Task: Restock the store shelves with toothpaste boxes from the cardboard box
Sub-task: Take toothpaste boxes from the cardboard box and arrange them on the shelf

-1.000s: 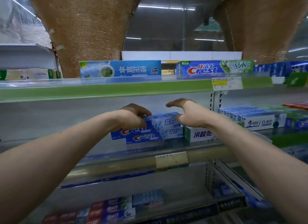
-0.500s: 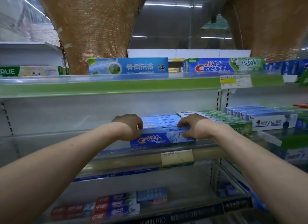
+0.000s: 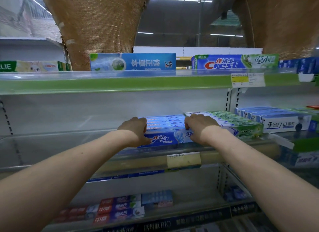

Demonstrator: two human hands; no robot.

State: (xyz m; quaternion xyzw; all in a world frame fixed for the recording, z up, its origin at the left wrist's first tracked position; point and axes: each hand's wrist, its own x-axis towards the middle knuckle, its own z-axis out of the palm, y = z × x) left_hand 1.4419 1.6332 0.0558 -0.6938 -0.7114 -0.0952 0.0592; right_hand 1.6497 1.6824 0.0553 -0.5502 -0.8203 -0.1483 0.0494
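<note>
A row of blue Crest toothpaste boxes (image 3: 165,138) lies flat on the middle shelf (image 3: 60,145), front box showing its logo. My left hand (image 3: 136,130) curls round the left end of the boxes. My right hand (image 3: 200,126) grips the right part of the front box, fingers curled over its top edge. Green-and-white toothpaste boxes (image 3: 241,126) lie touching the blue row on its right. The cardboard box is out of view.
Blue-white Darlie boxes (image 3: 283,123) fill the shelf's right end. The top shelf (image 3: 120,83) carries a blue box (image 3: 133,61) and a Crest box (image 3: 234,61). The lower shelf holds red and blue boxes (image 3: 119,209). Left of the blue row the middle shelf is bare.
The blue boxes went from held above the shelf to lying flat on it. Both hands lowered with them and now sit at the row's ends; the view has moved closer.
</note>
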